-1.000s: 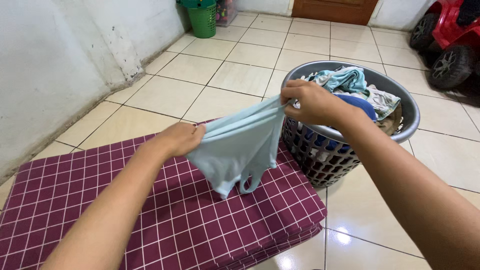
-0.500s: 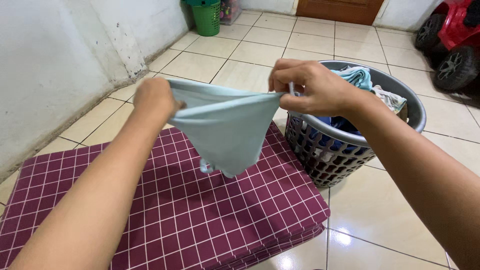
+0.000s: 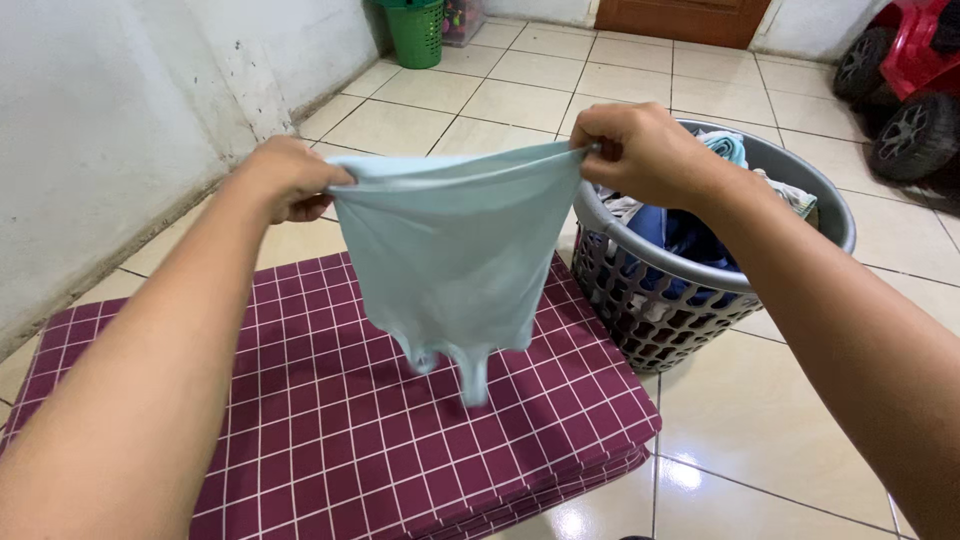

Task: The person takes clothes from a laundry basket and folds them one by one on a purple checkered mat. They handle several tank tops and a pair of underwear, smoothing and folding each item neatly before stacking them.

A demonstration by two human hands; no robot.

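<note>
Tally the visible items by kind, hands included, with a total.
Hands: 2, left hand and right hand, both gripping the garment's top edge
Light blue garment: 1
Grey laundry basket: 1
Maroon checked mat: 1
Green basket: 1
Red ride-on toy car: 1
Total: 7

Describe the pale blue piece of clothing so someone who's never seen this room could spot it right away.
Find the maroon checked mat on the tiled floor beside the grey laundry basket. Above it, the left hand and right hand stretch the pale blue garment by its top edge. It alone hangs in the air; other clothes sit in the basket.
</note>
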